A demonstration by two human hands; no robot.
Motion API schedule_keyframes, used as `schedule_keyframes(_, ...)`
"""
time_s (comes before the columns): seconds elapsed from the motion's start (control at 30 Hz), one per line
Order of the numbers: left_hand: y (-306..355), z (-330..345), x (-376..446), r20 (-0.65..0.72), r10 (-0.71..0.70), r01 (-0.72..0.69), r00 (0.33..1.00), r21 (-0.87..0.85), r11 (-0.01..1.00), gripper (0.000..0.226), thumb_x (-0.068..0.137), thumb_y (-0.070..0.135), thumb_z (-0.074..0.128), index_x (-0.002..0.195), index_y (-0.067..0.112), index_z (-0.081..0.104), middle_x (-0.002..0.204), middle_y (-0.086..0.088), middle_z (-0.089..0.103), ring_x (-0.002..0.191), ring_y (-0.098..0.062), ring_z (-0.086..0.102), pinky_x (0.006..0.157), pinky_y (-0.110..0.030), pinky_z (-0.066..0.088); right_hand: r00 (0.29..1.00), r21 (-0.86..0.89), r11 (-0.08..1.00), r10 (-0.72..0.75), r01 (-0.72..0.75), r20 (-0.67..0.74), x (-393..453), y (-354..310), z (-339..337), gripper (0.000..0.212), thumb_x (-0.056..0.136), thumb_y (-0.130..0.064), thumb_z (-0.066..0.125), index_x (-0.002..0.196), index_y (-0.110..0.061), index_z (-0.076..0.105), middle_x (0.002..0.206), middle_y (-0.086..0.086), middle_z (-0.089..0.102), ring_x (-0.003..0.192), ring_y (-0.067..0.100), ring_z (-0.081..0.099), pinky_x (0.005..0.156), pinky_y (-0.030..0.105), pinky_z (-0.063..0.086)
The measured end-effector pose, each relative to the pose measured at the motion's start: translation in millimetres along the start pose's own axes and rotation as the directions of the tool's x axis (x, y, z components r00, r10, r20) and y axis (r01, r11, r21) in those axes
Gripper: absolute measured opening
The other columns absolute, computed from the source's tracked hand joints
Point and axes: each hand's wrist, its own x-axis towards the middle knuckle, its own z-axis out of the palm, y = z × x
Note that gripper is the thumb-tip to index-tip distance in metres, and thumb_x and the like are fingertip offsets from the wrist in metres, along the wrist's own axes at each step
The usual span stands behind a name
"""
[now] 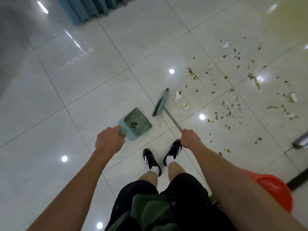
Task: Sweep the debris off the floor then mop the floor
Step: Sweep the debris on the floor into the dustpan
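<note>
My left hand (109,140) grips the upright handle of a teal dustpan (135,123), which rests on the glossy white tiles with a small dark bit of debris inside. My right hand (190,138) holds the grey handle of a teal broom (161,103); its head stands on the floor just right of the pan. Debris (230,90) lies scattered to the right: leaf bits, small stones, white paper scraps and a crushed clear plastic bottle (182,101) right beside the broom head.
A red bucket (275,189) stands at my right, behind my arm. A blue curtain (88,7) hangs at the top. A grey object (300,143) pokes in at the right edge. My feet (160,157) are just behind the pan.
</note>
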Motion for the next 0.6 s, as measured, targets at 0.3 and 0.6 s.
schedule_keyframes(0.3, 84.5, -30.6, 32.7, -0.012, 0.135, -0.134, 0.991, 0.082, 0.988, 0.017, 0.095, 0.036, 0.049, 0.090, 0.025, 0.061, 0.071, 0.002, 0.059, 0.061, -0.020, 0.057, 0.053, -0.028, 0.039, 0.988, 0.181, 0.975, 0.142, -0.128, -0.063, -9.0, 78.6, -19.3, 0.028, 0.094, -0.010, 0.047, 0.120, -0.004, 0.057, 0.101, 0.009, 0.060, 0.076, 0.023, 0.054, 0.063, 0.032, 0.047)
schedule_keyframes(0.6, 141.7, -75.9, 59.3, -0.073, 0.224, -0.216, 0.972, 0.101, 0.971, 0.015, 0.095, 0.037, 0.055, 0.093, 0.027, 0.065, 0.072, 0.002, 0.062, 0.063, -0.020, 0.060, 0.062, -0.033, 0.055, 0.982, 0.305, 0.944, 0.160, -0.123, -0.099, -3.8, 103.5, -52.3, 0.029, 0.095, -0.012, 0.048, 0.121, -0.004, 0.057, 0.106, 0.011, 0.061, 0.077, 0.023, 0.053, 0.063, 0.031, 0.046)
